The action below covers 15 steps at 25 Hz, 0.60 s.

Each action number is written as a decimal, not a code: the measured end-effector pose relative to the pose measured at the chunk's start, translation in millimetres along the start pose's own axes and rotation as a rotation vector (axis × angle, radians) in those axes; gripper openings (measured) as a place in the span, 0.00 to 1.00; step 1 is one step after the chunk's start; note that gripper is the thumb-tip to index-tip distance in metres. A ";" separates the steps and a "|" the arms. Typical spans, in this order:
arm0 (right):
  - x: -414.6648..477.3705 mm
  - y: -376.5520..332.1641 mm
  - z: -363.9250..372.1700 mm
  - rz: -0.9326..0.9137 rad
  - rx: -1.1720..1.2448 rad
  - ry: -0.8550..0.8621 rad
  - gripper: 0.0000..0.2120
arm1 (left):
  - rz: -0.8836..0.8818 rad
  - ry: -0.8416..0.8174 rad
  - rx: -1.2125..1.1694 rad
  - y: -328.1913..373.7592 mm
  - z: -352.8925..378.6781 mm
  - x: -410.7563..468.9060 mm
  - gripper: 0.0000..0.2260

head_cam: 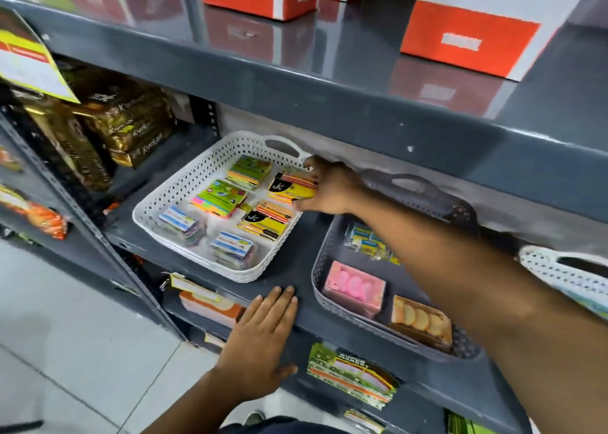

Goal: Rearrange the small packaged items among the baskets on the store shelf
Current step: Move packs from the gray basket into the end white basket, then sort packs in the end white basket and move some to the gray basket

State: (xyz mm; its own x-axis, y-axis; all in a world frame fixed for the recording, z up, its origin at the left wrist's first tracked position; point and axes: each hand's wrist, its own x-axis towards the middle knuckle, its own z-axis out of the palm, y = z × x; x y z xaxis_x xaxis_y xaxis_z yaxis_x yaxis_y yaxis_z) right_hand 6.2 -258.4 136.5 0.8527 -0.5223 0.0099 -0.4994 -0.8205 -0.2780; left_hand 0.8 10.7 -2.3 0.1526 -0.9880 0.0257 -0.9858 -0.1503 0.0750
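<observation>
A white perforated basket [171, 188] sits on the grey shelf. It holds colourful sticky-note packs [218, 198], small blue-labelled packs [232, 246] and yellow-and-black packs [263, 223]. My right hand [332, 186] reaches over the basket's far right corner and grips another yellow-and-black pack [288, 190], held just above the basket floor. My left hand [263, 331] lies flat, fingers apart, on the shelf's front edge. To the right stands a grey basket [320, 270] with a pink box [353, 285], a biscuit box [422, 323] and a clear bag of small packs [368, 241].
A second white basket [559, 270] shows at the far right edge. Brown-gold snack packs [128, 124] fill the shelf section to the left. Orange-and-white boxes [473, 38] stand on the shelf above. Price tags [350, 374] hang from the shelf front.
</observation>
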 end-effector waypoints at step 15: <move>45.8 -47.5 61.9 -0.025 -0.205 -0.317 0.47 | 0.020 -0.010 0.034 -1.5 -5.8 1.5 0.45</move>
State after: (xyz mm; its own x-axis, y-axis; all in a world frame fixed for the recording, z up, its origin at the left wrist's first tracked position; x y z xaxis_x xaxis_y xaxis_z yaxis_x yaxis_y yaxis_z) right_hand 78.5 -229.0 90.7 0.8543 -0.4297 -0.2924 -0.4704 -0.8785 -0.0836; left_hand 3.0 9.7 3.5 0.1318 -0.9911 0.0164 -0.9906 -0.1311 0.0402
